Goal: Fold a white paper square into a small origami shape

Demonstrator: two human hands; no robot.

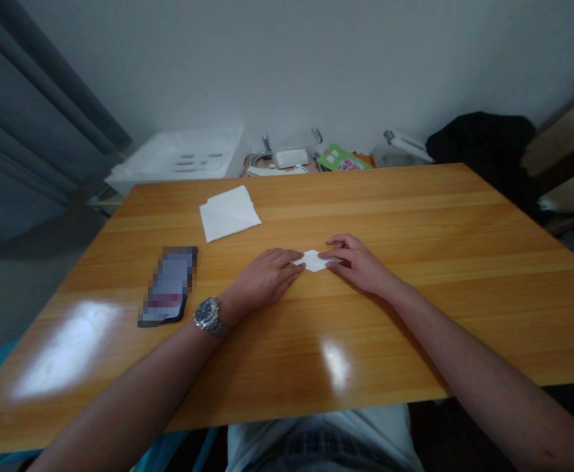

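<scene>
A small folded white paper (314,260) lies on the wooden table (415,223) in the middle. My left hand (262,278), with a metal watch on its wrist, lies flat with its fingers pressing the paper's left edge. My right hand (356,262) lies flat too, fingertips on the paper's right edge. Both hands touch the paper from opposite sides, fingers stretched out. Part of the paper is hidden under the fingertips.
A stack of white paper sheets (229,214) lies at the back left of the table. A phone (169,286) rests at the left. Behind the table are a white box (179,157), clutter on the floor and a dark bag (483,141).
</scene>
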